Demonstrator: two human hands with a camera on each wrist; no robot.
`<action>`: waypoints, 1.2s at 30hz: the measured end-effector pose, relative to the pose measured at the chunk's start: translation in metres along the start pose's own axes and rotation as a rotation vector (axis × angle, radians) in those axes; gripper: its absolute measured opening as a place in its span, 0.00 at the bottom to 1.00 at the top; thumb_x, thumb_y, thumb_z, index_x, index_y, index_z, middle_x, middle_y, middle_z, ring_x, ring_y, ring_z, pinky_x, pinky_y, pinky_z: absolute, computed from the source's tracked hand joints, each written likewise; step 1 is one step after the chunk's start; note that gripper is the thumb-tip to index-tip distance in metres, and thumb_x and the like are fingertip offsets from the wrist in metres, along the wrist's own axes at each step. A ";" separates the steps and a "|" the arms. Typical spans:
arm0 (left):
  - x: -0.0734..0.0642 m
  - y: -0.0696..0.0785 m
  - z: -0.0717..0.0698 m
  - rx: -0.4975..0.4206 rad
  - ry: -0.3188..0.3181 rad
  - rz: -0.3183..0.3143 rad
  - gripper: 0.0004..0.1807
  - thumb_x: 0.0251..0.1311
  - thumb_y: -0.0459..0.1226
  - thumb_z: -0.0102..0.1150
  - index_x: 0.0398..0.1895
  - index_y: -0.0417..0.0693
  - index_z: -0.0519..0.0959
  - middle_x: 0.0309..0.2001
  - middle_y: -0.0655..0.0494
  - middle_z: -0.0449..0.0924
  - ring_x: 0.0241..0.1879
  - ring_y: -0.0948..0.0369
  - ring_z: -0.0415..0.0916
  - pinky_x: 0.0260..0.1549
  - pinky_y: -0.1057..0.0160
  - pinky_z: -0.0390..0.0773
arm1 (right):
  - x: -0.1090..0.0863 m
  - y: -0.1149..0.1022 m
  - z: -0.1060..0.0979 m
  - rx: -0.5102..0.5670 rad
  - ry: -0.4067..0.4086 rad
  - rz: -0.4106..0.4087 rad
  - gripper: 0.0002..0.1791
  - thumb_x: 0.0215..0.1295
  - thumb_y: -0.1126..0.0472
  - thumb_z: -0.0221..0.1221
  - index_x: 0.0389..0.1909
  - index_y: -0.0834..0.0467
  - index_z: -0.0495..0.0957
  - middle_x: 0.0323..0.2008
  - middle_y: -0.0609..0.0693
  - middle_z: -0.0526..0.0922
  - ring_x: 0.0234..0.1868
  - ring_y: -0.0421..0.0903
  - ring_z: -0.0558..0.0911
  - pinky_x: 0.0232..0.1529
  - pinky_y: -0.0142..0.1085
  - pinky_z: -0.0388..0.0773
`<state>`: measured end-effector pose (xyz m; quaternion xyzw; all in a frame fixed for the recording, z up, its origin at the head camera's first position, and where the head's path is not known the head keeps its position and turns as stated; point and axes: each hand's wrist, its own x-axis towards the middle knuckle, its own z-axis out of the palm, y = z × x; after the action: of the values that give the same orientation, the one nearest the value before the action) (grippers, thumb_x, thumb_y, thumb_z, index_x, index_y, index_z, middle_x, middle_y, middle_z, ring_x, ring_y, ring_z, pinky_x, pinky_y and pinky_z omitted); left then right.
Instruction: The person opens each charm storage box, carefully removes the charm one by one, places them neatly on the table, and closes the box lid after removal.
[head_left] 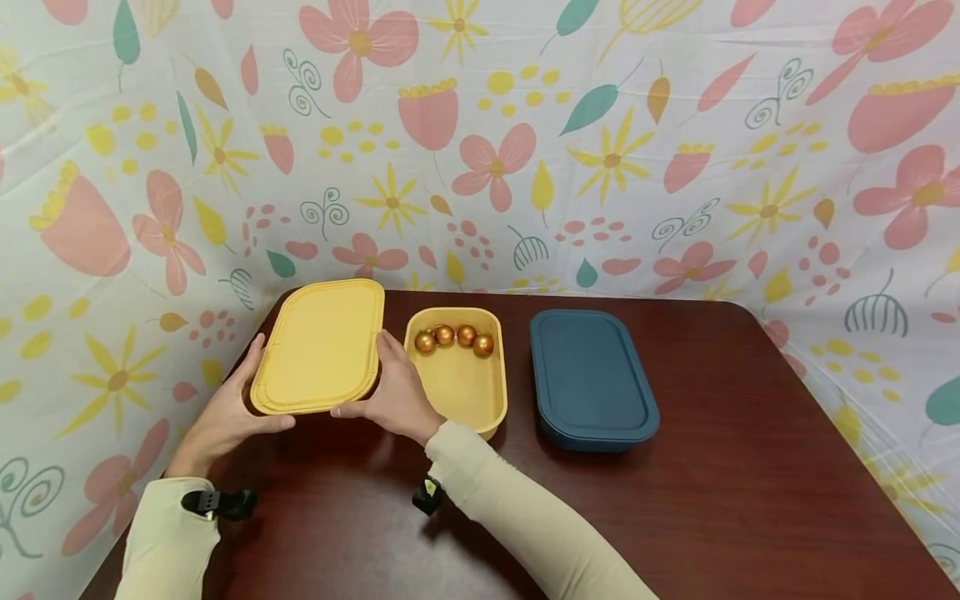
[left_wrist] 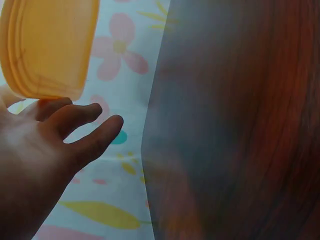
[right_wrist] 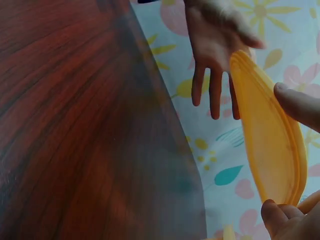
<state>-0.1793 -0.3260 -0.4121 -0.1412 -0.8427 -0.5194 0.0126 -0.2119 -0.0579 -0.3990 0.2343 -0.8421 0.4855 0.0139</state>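
A yellow lid (head_left: 318, 346) is up off the table at the left, tilted, between both hands. The right hand (head_left: 396, 390) pinches its right side, with the thumb at the near edge; the right wrist view shows fingertips (right_wrist: 274, 212) at the lid's rim. At the lid's left side is the left hand (head_left: 228, 417), its fingers fairly straight and spread in the right wrist view, the lid's corner against its palm side. Beside the right hand stands an uncovered yellow container (head_left: 465, 392). Several shiny copper-coloured balls (head_left: 466, 335) lie at its far end.
A dark blue container with its lid on (head_left: 592, 375) stands right of the yellow container. All rest on a dark reddish-brown wooden table (head_left: 735, 467). Flower-patterned cloth (head_left: 495, 167) hangs behind the table and along its sides, close to the left hand.
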 end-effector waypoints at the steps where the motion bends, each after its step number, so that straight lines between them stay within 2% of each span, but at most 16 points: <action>1: -0.001 -0.001 -0.001 0.026 -0.003 0.003 0.72 0.45 0.29 0.76 0.81 0.68 0.32 0.82 0.41 0.41 0.66 0.87 0.51 0.54 0.90 0.56 | 0.000 0.000 0.001 -0.012 -0.004 -0.002 0.68 0.40 0.49 0.82 0.80 0.57 0.51 0.80 0.58 0.53 0.81 0.52 0.55 0.77 0.46 0.63; 4: -0.003 -0.004 -0.005 0.072 -0.007 -0.003 0.72 0.46 0.30 0.77 0.81 0.69 0.32 0.82 0.43 0.40 0.68 0.87 0.49 0.54 0.91 0.54 | 0.000 -0.002 0.005 -0.031 -0.013 -0.002 0.69 0.40 0.48 0.81 0.80 0.58 0.50 0.79 0.59 0.53 0.80 0.53 0.55 0.76 0.46 0.64; 8: -0.006 -0.008 -0.007 0.089 -0.004 -0.023 0.70 0.48 0.31 0.76 0.81 0.71 0.31 0.83 0.46 0.35 0.70 0.84 0.46 0.55 0.92 0.51 | -0.001 -0.004 0.011 -0.018 -0.022 -0.003 0.68 0.40 0.50 0.82 0.80 0.58 0.50 0.79 0.59 0.53 0.80 0.52 0.56 0.76 0.45 0.65; 14: -0.011 -0.013 -0.010 0.136 -0.020 -0.038 0.72 0.46 0.33 0.78 0.81 0.68 0.31 0.82 0.42 0.39 0.69 0.87 0.46 0.54 0.92 0.50 | -0.007 -0.006 0.022 -0.042 -0.029 0.031 0.69 0.40 0.52 0.82 0.80 0.61 0.49 0.79 0.61 0.51 0.79 0.55 0.58 0.74 0.44 0.67; 15: -0.012 -0.013 -0.011 0.153 -0.024 -0.045 0.72 0.45 0.34 0.78 0.81 0.66 0.31 0.82 0.41 0.39 0.71 0.84 0.45 0.54 0.93 0.50 | -0.008 -0.006 0.024 -0.052 -0.031 0.037 0.69 0.41 0.52 0.82 0.80 0.61 0.48 0.79 0.62 0.50 0.79 0.55 0.58 0.74 0.44 0.68; 17: -0.013 -0.013 -0.012 0.185 -0.035 -0.070 0.72 0.45 0.35 0.79 0.82 0.63 0.31 0.82 0.41 0.38 0.77 0.71 0.44 0.55 0.92 0.49 | -0.009 -0.008 0.028 -0.080 -0.039 0.044 0.69 0.41 0.52 0.81 0.80 0.61 0.47 0.79 0.62 0.51 0.79 0.55 0.58 0.73 0.43 0.68; 19: -0.014 -0.014 -0.014 0.218 -0.051 -0.102 0.73 0.45 0.38 0.79 0.82 0.58 0.30 0.82 0.41 0.36 0.79 0.55 0.44 0.67 0.80 0.52 | -0.009 -0.009 0.032 -0.103 -0.048 0.057 0.69 0.41 0.52 0.81 0.80 0.62 0.47 0.79 0.62 0.51 0.79 0.55 0.58 0.73 0.42 0.68; 21: -0.014 -0.015 -0.015 0.252 -0.068 -0.143 0.73 0.45 0.40 0.80 0.82 0.55 0.30 0.82 0.41 0.35 0.78 0.42 0.44 0.74 0.61 0.55 | -0.009 -0.010 0.036 -0.145 -0.059 0.094 0.70 0.42 0.51 0.81 0.80 0.63 0.46 0.79 0.62 0.51 0.79 0.54 0.59 0.72 0.39 0.69; 24: -0.013 -0.018 -0.016 0.296 -0.089 -0.179 0.73 0.44 0.43 0.80 0.82 0.51 0.31 0.82 0.39 0.38 0.76 0.35 0.46 0.67 0.35 0.56 | -0.007 -0.013 0.043 -0.208 -0.080 0.177 0.70 0.43 0.49 0.80 0.80 0.65 0.45 0.80 0.61 0.48 0.76 0.52 0.64 0.69 0.34 0.72; 25: -0.013 -0.020 -0.016 0.303 -0.095 -0.181 0.73 0.44 0.43 0.80 0.82 0.49 0.32 0.81 0.38 0.39 0.76 0.34 0.47 0.66 0.33 0.56 | -0.007 -0.013 0.046 -0.232 -0.090 0.207 0.71 0.44 0.48 0.80 0.80 0.66 0.44 0.80 0.61 0.47 0.75 0.52 0.67 0.68 0.33 0.72; 29: -0.016 -0.027 -0.016 0.334 -0.111 -0.209 0.72 0.44 0.45 0.80 0.82 0.42 0.35 0.80 0.35 0.43 0.76 0.35 0.49 0.65 0.35 0.59 | -0.006 -0.014 0.056 -0.293 -0.136 0.278 0.70 0.45 0.45 0.79 0.80 0.65 0.45 0.81 0.60 0.46 0.71 0.50 0.72 0.64 0.29 0.75; 36: -0.018 -0.036 -0.009 0.434 -0.128 -0.241 0.74 0.39 0.51 0.81 0.81 0.36 0.39 0.77 0.27 0.50 0.72 0.31 0.56 0.62 0.32 0.65 | -0.006 -0.008 0.067 -0.365 -0.178 0.327 0.68 0.45 0.46 0.79 0.78 0.67 0.48 0.79 0.61 0.50 0.62 0.51 0.81 0.57 0.28 0.79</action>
<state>-0.1718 -0.3532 -0.4422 -0.0662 -0.9442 -0.3143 -0.0726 -0.1895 -0.1142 -0.4296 0.1305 -0.9404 0.2987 -0.0969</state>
